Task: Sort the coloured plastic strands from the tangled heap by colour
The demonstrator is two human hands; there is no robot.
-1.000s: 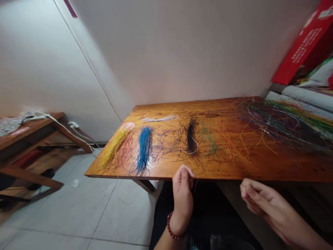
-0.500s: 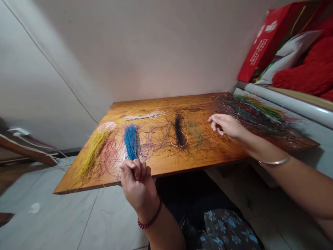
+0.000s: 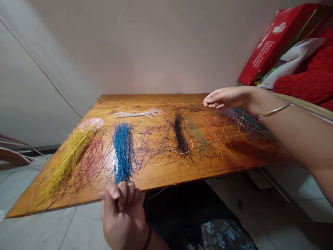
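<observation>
A wooden table (image 3: 161, 173) carries sorted thin threads: a yellow bundle (image 3: 65, 163), reddish threads (image 3: 91, 159), a blue bundle (image 3: 122, 149), a white bundle (image 3: 137, 113), a black bundle (image 3: 179, 133), green threads (image 3: 197, 135) and orange threads (image 3: 215, 139). A mixed tangle (image 3: 244, 119) lies at the right. My left hand (image 3: 119, 215) is curled closed just in front of the table's edge, below the blue bundle. My right hand (image 3: 223, 98) hovers over the table's far side beside the tangle, fingertips pinched together. What either hand holds is too fine to see.
A pink round disc (image 3: 91, 124) lies at the top of the yellow bundle. A red box (image 3: 270, 41), a white bag (image 3: 291, 60) and a red cushion (image 3: 309, 76) are stacked at the right. The wall stands behind, and white cables (image 3: 15, 149) and tiled floor are at the left.
My right hand rose from the table's front edge, reached to the orange threads, then lifted farther back beside the tangle. My left hand shifted left and stays closed. The view moved closer.
</observation>
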